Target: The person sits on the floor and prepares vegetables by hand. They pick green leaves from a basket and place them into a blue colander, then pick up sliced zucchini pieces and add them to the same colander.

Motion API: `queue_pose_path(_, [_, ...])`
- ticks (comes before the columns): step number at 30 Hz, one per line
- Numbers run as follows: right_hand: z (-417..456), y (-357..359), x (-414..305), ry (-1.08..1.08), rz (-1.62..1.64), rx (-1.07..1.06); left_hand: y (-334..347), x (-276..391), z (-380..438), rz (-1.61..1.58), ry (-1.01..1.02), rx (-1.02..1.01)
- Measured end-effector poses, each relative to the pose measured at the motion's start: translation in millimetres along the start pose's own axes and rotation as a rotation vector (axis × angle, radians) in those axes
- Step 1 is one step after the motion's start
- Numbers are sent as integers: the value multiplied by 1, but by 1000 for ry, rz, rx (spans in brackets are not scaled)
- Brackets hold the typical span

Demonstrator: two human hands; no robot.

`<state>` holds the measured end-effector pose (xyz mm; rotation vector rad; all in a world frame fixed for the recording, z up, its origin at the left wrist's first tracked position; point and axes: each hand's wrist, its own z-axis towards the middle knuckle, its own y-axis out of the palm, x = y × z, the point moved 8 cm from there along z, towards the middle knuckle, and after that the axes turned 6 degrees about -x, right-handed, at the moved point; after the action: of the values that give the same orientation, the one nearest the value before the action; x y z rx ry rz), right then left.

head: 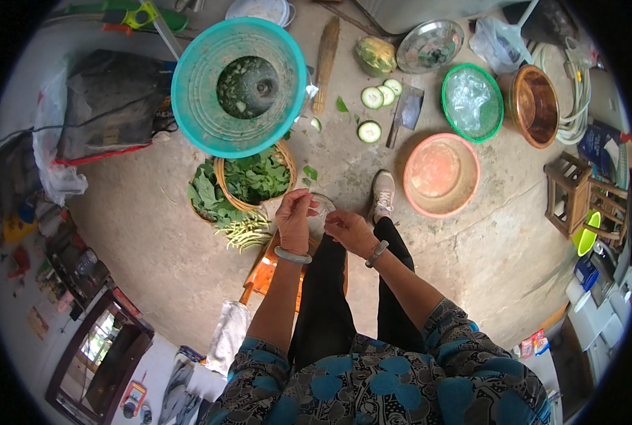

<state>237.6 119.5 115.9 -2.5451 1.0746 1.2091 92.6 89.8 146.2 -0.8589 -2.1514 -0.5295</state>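
My left hand (295,215) is raised in front of me, fingers curled in, above a shoe; whether it pinches something small is unclear. My right hand (348,228) hangs close to its right with fingers bent, its grasp also unclear. Left of my hands, leafy greens (257,175) fill wicker baskets, with green beans (244,231) beside them. Beyond, a teal plastic basin (188,101) holds dark matter with pale bits. Round slices of a pale green gourd (369,132) lie on the floor near a cleaver (407,109). A cut green-and-yellow gourd (376,56) rests farther off.
To the right stand a pink plastic basin (470,199), a green mesh basket (444,101) with a clear plastic bag inside, and a brown bowl (547,133). A wooden stool (566,199) is at far right. An orange wooden chair (265,279) is close behind my left arm.
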Motion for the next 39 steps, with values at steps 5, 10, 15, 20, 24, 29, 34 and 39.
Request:
queue_pose_path(5, [0, -2, 5, -3, 8, -1, 3, -4, 1, -2, -5, -6])
queue_pose_path(10, [-1, -6, 2, 19, -17, 3, 7, -4, 1, 1, -13, 1])
queue_pose_path(15, [-2, -8, 6, 7, -9, 11, 10, -9, 2, 6, -22, 1])
queue_pose_path(20, [-1, -10, 9, -37, -34, -23, 16, -12, 4, 33, -32, -6])
queue_pose_path(24, [0, -16, 7, -7, -70, -15, 20, -13, 10, 26, -26, -4])
queue_pose_path(29, [3, -28, 18, -2, -23, 48, 23, -13, 24, 16, -24, -6])
queue_pose_path(34, [4, -49, 39, 57, -60, 60, 38, -13, 31, 32, -31, -32])
queue_pose_path(39, [8, -86, 37, 37, -87, 116, 51, -23, 29, 56, -59, -29])
